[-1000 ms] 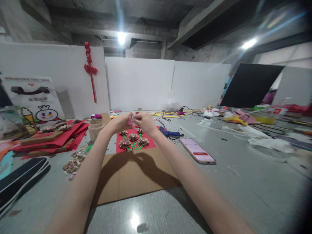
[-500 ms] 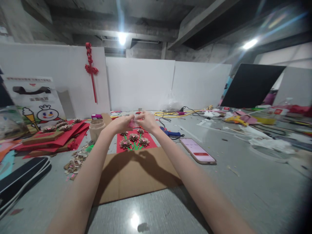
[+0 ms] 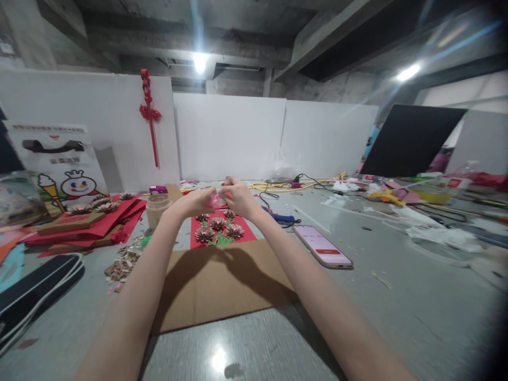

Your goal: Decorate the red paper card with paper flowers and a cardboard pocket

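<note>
My left hand (image 3: 201,202) is closed around a small, crumpled pink piece (image 3: 216,200), thin like film or tissue; its kind is unclear. My right hand (image 3: 238,198) meets it from the other side, fingers pinched at the pink piece, partly hidden. Both hands hover over a red sheet (image 3: 248,233) that bears several brown layered flowers (image 3: 218,224) with pink centres and green stems. Nearer to me, a flat brown cardboard (image 3: 222,286) lies under my forearms and touches or covers the sheet's lower edge; my arms' shadows fall on it.
A phone (image 3: 323,246) lies right of the cardboard, with a blue tool (image 3: 281,217) behind it. At left are a jar (image 3: 157,207), cardboard scraps (image 3: 123,264), stacked red sheets (image 3: 119,217) and a black device with a white cable (image 3: 37,288). Yellow cable (image 3: 273,187) crosses the back.
The pink piece shows more plainly between my hands, and my right fingers have lifted and shifted slightly. The sheet, flowers and cardboard stay put.
</note>
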Tool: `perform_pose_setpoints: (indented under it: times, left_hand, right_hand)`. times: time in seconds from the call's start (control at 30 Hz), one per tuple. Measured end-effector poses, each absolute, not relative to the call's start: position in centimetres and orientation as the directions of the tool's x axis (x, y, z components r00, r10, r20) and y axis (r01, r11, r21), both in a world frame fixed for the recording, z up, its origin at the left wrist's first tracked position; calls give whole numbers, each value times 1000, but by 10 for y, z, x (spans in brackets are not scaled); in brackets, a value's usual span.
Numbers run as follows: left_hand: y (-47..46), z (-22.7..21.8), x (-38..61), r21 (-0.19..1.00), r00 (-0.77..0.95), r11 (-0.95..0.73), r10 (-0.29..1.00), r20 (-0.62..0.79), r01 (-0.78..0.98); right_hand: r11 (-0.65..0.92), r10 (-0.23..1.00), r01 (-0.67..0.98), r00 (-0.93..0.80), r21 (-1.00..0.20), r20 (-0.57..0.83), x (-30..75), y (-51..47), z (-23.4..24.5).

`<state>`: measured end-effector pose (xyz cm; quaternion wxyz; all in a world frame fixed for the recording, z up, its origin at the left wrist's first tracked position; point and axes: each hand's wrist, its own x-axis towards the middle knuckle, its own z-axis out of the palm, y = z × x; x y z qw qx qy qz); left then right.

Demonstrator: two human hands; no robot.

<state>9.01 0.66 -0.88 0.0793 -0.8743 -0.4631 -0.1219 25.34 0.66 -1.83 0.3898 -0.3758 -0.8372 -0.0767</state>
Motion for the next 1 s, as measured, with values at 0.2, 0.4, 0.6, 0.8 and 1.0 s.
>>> perform_pose_setpoints:
  times: [0.2, 0.4, 0.6, 0.8, 1.0]
  left_hand:
    - [5, -8, 87, 1, 537, -558, 801, 265, 830]
    - [10, -9, 81, -7, 519, -535, 817, 249, 845]
    - [13, -10, 78, 7, 507, -520, 835, 213, 854]
    - [15, -10, 74, 32, 485, -497, 857, 172, 867]
    - [16, -11, 70, 66, 488, -503, 857, 165, 862]
  right_hand:
    - [724, 558, 669, -426, -168, 712, 255, 9, -17]
    - [705, 585, 676, -385, -213, 714, 258, 7, -14]
    - [694, 603, 669, -338, -266, 723, 260, 5, -11]
    - [694, 606, 660, -323, -285, 727, 264, 6, -10]
    - [625, 640, 737, -295, -258, 709, 263, 4, -7]
